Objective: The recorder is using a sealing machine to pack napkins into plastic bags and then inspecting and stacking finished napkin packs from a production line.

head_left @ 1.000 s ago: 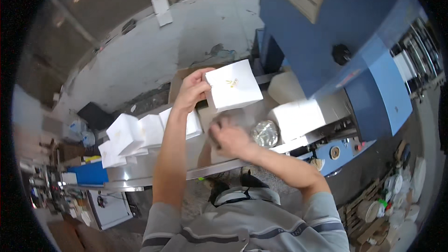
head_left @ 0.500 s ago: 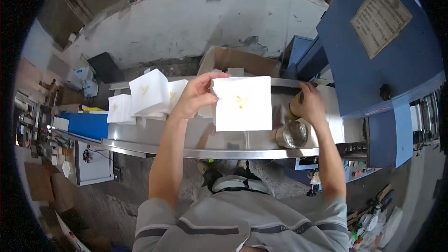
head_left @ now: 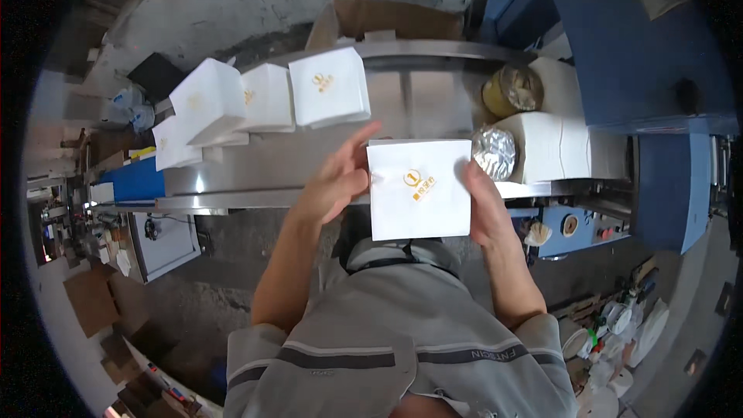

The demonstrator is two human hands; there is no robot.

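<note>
Looks like the stack is hovering by the near edge of the desk, right hand gripping one side, left hand hanging loosely open at the other. If that one-sided hold is slipping, sheets could be fanning out.

Both forearms angle forward; the left hand, slightly blurred, extends its index finger, the right hand faces inward

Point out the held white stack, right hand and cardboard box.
Held white stack point(head_left: 420, 200): head view, on its printed face.
Right hand point(head_left: 489, 207): head view, mid-hand.
Cardboard box point(head_left: 418, 18): head view, on its brown wall.
</note>
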